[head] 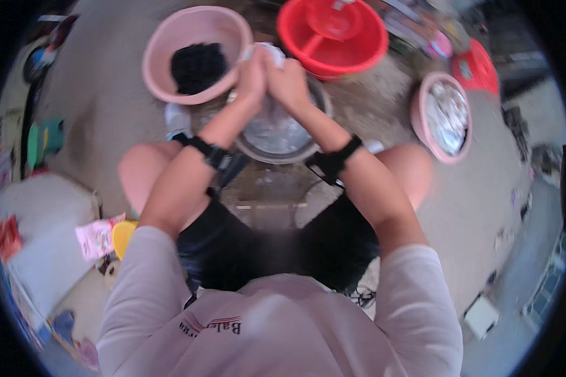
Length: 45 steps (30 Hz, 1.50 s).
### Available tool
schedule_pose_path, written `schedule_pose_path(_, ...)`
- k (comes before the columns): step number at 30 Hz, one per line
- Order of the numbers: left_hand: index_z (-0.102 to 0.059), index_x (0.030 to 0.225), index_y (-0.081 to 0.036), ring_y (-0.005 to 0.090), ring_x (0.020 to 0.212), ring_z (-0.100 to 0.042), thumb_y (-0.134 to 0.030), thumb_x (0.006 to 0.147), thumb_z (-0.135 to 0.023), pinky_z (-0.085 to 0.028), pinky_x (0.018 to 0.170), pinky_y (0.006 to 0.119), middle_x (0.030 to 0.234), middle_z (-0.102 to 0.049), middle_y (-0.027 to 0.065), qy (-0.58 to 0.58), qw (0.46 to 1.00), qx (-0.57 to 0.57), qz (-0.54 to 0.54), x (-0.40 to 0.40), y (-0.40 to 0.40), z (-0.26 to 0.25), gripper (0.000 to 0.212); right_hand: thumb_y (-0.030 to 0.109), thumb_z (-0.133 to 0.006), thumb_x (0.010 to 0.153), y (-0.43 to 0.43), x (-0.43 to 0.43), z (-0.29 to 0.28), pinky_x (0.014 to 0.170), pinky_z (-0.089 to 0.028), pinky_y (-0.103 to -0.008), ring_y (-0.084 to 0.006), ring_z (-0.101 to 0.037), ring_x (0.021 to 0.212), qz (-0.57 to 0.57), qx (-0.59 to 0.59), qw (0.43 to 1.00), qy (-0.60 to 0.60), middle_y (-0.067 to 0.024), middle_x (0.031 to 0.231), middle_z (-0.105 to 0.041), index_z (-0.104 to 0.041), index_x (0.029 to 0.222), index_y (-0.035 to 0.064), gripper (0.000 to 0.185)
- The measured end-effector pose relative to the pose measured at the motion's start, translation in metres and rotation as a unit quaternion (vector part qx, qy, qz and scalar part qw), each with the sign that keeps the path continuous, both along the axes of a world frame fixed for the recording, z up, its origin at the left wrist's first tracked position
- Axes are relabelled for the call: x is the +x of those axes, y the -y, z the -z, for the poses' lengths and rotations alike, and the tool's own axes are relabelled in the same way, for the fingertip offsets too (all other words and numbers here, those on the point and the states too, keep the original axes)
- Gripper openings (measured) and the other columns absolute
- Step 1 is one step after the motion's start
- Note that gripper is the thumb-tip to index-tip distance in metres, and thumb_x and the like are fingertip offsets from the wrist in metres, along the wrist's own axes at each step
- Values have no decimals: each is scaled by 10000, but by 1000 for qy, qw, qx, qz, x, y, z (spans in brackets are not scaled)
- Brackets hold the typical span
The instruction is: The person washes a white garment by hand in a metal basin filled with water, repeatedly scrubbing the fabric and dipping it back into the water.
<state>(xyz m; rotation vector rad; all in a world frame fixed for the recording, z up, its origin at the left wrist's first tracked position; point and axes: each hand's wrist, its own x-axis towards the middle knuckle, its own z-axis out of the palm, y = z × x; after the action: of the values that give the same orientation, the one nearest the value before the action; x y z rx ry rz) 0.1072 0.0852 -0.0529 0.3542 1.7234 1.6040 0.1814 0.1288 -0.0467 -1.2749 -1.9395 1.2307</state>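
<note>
My left hand and my right hand are close together, gripping a bunched white cloth between them. Motion blurs the fingers and part of the cloth. Beneath them, between my feet, stands a round metal basin holding greyish, cloudy water. The wrists partly cover its far side. A pink plastic basin sits just left of my left hand, with a dark, wadded cloth in it. Beyond my right hand is a red plastic basin with a red dipper in it.
Farther right, a second pink basin contains whitish, crumpled items. A red plastic object stands behind it. To the left are a green plastic stool-like object, a pink printed package and a pale flat-topped surface. Wet concrete surrounds the basins.
</note>
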Motion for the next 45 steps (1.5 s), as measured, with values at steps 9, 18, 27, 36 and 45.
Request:
schedule_pose_path(9, -527, 1260, -65, 218, 1053, -617, -381, 1020, -374, -474, 935, 371, 1196, -614, 99, 180, 977, 65, 93, -18, 20, -20, 425, 529, -552, 855, -4, -16, 6, 846, -489, -506, -468, -633, 926, -17, -125, 989, -76, -338, 899, -637, -681, 906, -91, 635)
schedule_pose_path(18, -528, 1284, -19, 152, 1085, -586, -304, 943, -597, -458, 916, 296, 1209, -606, 62, 72, 966, 49, 245, -25, 30, -58, 450, 561, -522, 867, -15, 9, -8, 773, -503, -423, -347, -684, 850, -49, -143, 980, -126, -253, 839, -683, -687, 941, -64, 650)
schedule_pose_path(27, -552, 1260, 8, 142, 1048, -578, -424, 965, -534, -435, 927, 293, 1173, -626, 76, -84, 944, -9, 319, -58, 39, -83, 523, 376, -732, 818, -45, 35, -52, 786, -496, -303, -135, -626, 894, -215, -168, 956, -110, -78, 985, -698, -671, 1104, -7, 482)
schedule_pose_path(36, -654, 1123, -7, 133, 902, -625, -391, 897, -635, -472, 839, 294, 1005, -688, 66, -221, 911, -18, 348, -68, 45, -81, 446, 39, -782, 606, -64, 64, -50, 819, -508, -387, -305, -665, 910, -277, 103, 944, 149, -179, 961, -684, -633, 1092, 5, 509)
schedule_pose_path(45, -683, 999, -21, 306, 777, -661, -272, 790, -720, -497, 728, 368, 853, -681, 185, -454, 785, -136, 400, -81, 52, -57, 328, 45, -612, 711, -67, 65, -37, 830, -508, -466, -385, -634, 956, -214, 203, 909, 294, -240, 939, -658, -643, 963, 4, 258)
